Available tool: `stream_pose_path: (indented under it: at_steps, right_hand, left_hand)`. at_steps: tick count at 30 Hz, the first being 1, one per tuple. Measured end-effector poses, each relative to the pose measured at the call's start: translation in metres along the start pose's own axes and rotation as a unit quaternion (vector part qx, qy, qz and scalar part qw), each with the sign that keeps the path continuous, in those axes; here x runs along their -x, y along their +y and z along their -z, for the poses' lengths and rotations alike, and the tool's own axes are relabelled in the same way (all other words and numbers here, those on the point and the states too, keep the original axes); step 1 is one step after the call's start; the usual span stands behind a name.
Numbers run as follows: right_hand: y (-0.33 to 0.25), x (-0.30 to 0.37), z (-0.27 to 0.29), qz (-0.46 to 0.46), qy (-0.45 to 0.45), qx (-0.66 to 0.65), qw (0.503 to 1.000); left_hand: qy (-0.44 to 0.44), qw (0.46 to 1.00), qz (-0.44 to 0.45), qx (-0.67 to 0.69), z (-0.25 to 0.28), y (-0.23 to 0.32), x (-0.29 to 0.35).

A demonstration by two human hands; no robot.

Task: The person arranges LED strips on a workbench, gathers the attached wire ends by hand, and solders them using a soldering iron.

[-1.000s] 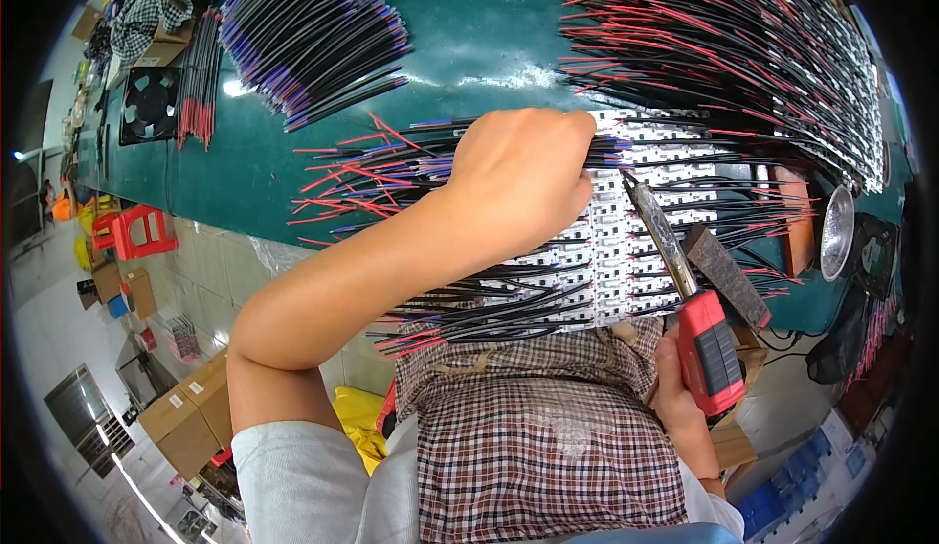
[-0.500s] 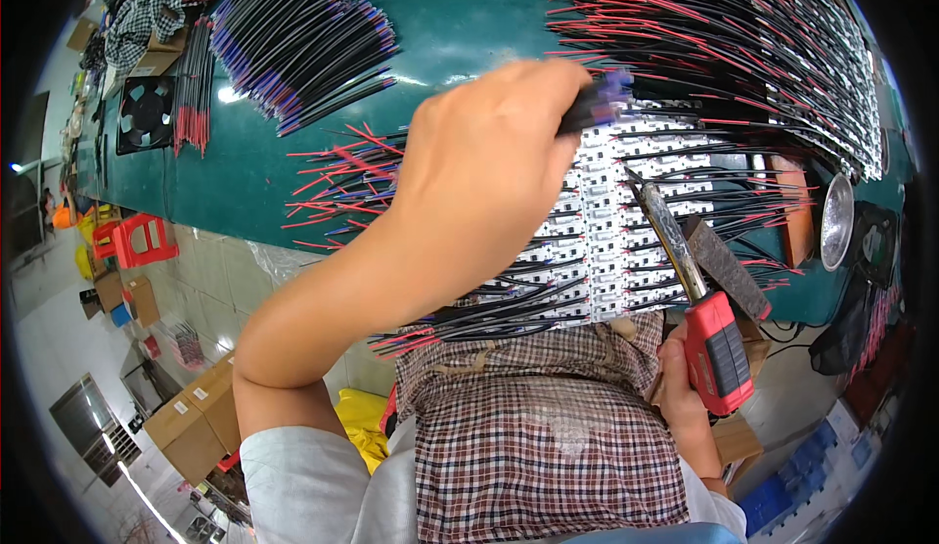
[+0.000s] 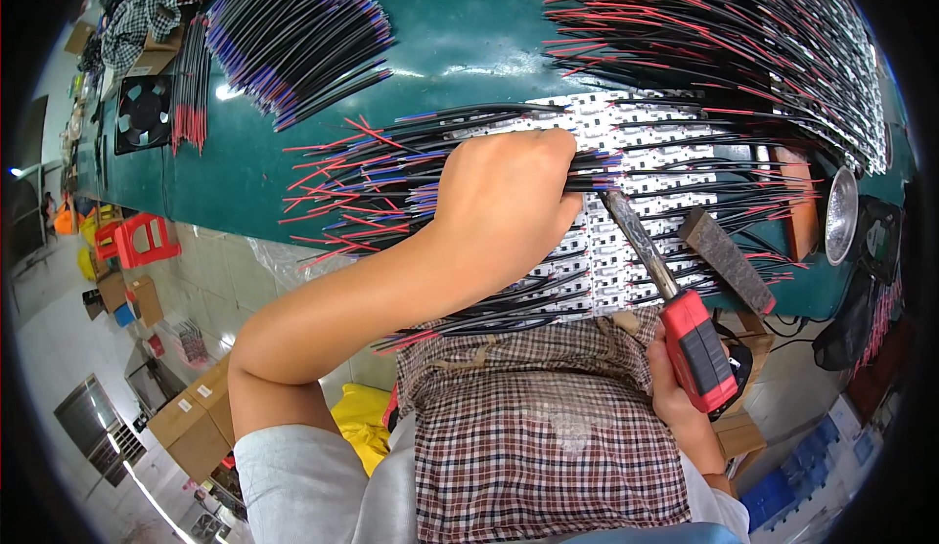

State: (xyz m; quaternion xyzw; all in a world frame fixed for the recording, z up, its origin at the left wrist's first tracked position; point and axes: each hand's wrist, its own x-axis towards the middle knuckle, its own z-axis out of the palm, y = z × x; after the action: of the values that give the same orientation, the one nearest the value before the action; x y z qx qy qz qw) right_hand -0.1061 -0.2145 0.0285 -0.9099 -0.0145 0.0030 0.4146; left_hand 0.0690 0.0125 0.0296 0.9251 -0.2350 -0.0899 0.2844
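Note:
My left hand (image 3: 514, 187) is closed round a small bundle of black wires (image 3: 594, 169), whose blue and purple ends stick out over the white circuit boards (image 3: 641, 130). In my right hand (image 3: 673, 387) is a soldering iron (image 3: 699, 353) with a red and black handle. Its tip is at the boards, just below the ends of the bundle; whether it touches a wire I cannot tell. Black wires with red ends (image 3: 763, 188) run out from both sides of the boards. My left hand hides part of the boards and the wires beneath it.
On the green table (image 3: 460, 16) lies a big pile of black wires (image 3: 293, 35) at the back left. More wired boards (image 3: 685, 25) fill the back right. A dark block (image 3: 726, 260), an orange-brown block (image 3: 794, 206) and a round metal dish (image 3: 840, 216) sit at right. A fan (image 3: 144, 113) stands far left.
My left hand has come down with the bundle, from above the boards onto them. The soldering iron has shifted left and slightly down, its tip now near the bundle's ends.

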Motion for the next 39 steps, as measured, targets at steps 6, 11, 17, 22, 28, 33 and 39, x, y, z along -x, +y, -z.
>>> stream_pose_path:
  at_steps: [6,11,17,22,28,33,39]
  right_hand:
    - [-0.001,-0.007,0.001,0.020,-0.026,0.011,0.999]
    - [-0.001,-0.008,-0.001,0.018,-0.034,0.006,0.999]
    - [-0.007,-0.015,-0.006,0.025,-0.007,0.007,1.000]
    - [-0.006,-0.015,-0.009,0.057,0.011,-0.003,0.998]
    - [-0.006,-0.014,-0.007,0.058,0.007,0.016,0.998]
    - [-0.011,-0.012,0.000,0.052,-0.007,0.039,0.998]
    - [-0.011,-0.013,0.000,0.059,0.000,0.037,0.998]
  left_hand:
    - [0.003,1.000,0.000,-0.005,-0.003,0.000,-0.002]
    - [-0.006,1.000,-0.010,-0.009,-0.001,0.001,-0.003]
    - [-0.020,1.000,-0.001,-0.015,0.000,0.002,-0.004]
    - [-0.016,1.000,-0.005,-0.012,-0.001,0.002,-0.004]
    - [-0.017,1.000,-0.005,-0.018,-0.002,0.002,-0.006]
    - [-0.022,1.000,0.002,-0.022,-0.003,0.000,-0.005]
    - [-0.028,1.000,0.004,-0.014,-0.001,0.000,-0.007]
